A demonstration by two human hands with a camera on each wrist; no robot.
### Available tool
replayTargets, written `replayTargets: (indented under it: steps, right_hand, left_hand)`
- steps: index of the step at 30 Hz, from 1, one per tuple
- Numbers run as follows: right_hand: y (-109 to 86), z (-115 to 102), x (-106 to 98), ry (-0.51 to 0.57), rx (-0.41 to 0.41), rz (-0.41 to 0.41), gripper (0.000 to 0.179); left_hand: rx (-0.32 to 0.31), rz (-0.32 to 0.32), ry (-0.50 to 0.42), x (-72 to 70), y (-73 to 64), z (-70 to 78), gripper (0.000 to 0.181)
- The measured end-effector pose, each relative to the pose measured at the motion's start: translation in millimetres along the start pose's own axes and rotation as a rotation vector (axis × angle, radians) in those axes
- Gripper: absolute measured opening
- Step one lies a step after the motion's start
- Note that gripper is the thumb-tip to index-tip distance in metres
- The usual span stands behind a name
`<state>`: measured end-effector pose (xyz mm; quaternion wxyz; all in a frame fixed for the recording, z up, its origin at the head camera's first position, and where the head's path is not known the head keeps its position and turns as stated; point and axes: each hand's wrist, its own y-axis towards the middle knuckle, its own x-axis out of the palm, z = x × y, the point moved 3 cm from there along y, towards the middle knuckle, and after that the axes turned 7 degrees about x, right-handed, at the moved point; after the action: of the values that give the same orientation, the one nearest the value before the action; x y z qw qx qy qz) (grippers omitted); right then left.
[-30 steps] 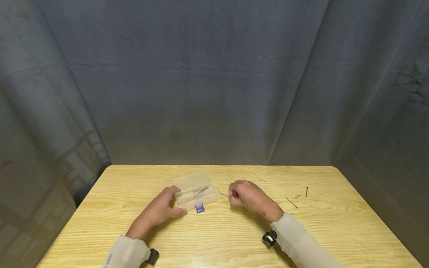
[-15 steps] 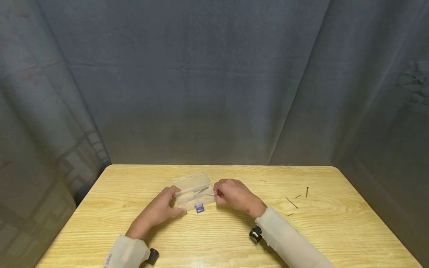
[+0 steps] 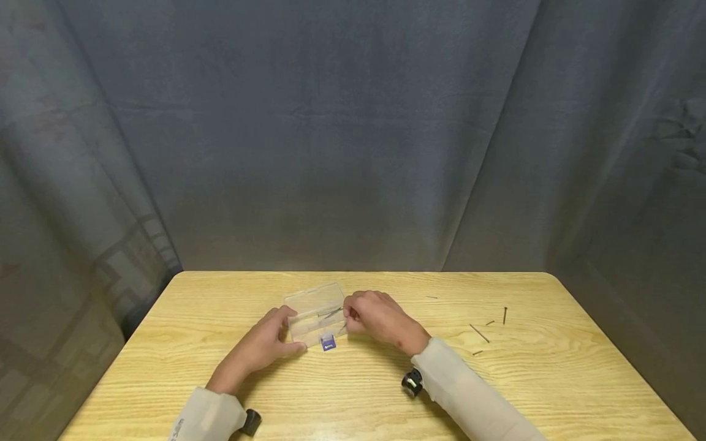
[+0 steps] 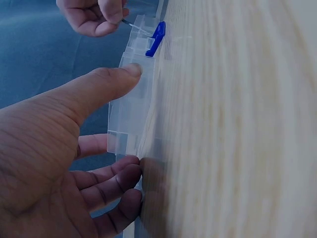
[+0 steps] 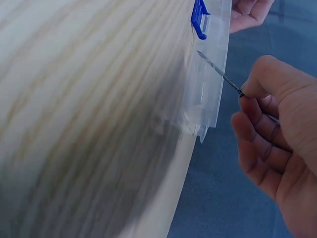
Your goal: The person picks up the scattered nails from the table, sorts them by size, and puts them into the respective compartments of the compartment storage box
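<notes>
A clear plastic storage box (image 3: pixel 313 299) lies on the table with its lid tipped back and a blue latch (image 3: pixel 328 342) on its front. My left hand (image 3: pixel 266 342) grips the box's left end, the thumb on the front wall and the fingers round the end, as the left wrist view shows. My right hand (image 3: pixel 380 320) is over the box's right end. In the right wrist view it pinches a thin, pointed screw (image 5: pixel 221 73) by the head end, tip slanting toward the box. Several thin metal pieces (image 3: pixel 330 314) lie inside the box.
On the right of the wooden table (image 3: pixel 353 398) lie loose fasteners: a dark screw (image 3: pixel 504 315), a long thin one (image 3: pixel 479 333), short ones (image 3: pixel 477 353) and a thin one (image 3: pixel 432 297) farther back. A grey curtain (image 3: pixel 331 153) hangs behind.
My right hand has moved left with the screw, from beside the box to over its right end. The left hand stays on the box.
</notes>
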<state>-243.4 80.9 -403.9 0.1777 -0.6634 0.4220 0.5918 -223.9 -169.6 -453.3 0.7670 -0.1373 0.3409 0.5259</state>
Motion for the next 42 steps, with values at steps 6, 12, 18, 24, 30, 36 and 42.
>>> replayTargets:
  steps: [6, 12, 18, 24, 30, 36, 42]
  right_hand:
    - [0.6, -2.9, 2.0, 0.030, -0.008, 0.003, 0.009]
    - [0.6, -6.4, 1.3, 0.012, 0.002, -0.013, 0.008]
    - [-2.2, -4.6, -2.1, 0.002, 0.048, -0.029, 0.007]
    - [-10.3, 0.0, -7.5, -0.008, 0.059, -0.028, 0.007]
    - [-25.0, 11.3, -13.9, -0.015, 0.089, -0.011, 0.013]
    - [-45.7, 27.5, -20.0, -0.020, 0.119, -0.008, 0.015]
    - [-68.9, 42.7, -28.4, -0.045, 0.156, -0.013, 0.016]
  left_hand:
    - [0.006, 0.001, -0.001, -0.6, 0.4, 0.5, 0.054]
    - [-0.003, 0.000, -0.008, -2.7, -0.2, 0.8, 0.053]
    - [-0.018, -0.003, 0.007, -2.9, -0.2, 0.3, 0.054]
    - [-0.022, -0.003, 0.022, -3.9, -0.3, 0.9, 0.055]
    - [-0.021, -0.004, 0.018, -3.9, -0.5, 1.4, 0.054]
    - [-0.020, -0.008, 0.018, -4.3, -1.4, 2.1, 0.053]
    - [-0.011, -0.011, 0.009, -2.7, -1.3, 1.0, 0.054]
